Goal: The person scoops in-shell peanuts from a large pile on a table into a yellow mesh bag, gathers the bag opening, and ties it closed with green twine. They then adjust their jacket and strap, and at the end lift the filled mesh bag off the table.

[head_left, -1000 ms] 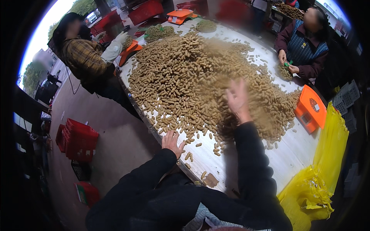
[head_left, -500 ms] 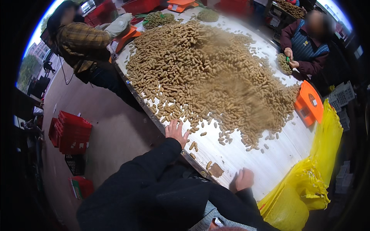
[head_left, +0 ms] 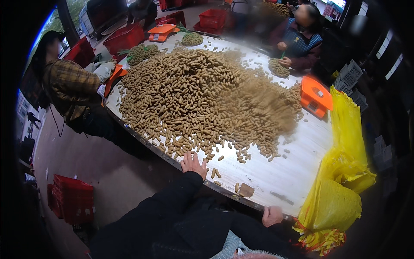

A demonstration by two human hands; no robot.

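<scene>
Peanuts (head_left: 185, 95) heaped across middle of white table (head_left: 302, 168), forward of left grip (head_left: 193, 165) and, well apart, forward-left of right grip (head_left: 272, 216). Heap's right flank blurred.

Left grip: back upward at table's near edge, fingers slightly spread, pinching nothing visible. Loose peanuts just beyond its fingertips, contact unclear; a few more just to its right.

Right grip: at same edge, farther right, fingers curled; cannot tell whether pressed together or closed on anything. Bare table between it and heap. Yellow sacks (head_left: 330, 203) near it, to its right.

Orange scale (head_left: 316, 96) near heap's right end. Co-worker (head_left: 302, 43) at far right side holds net bag (head_left: 278, 68); plaid-sleeved co-worker (head_left: 71, 82) at left side.
</scene>
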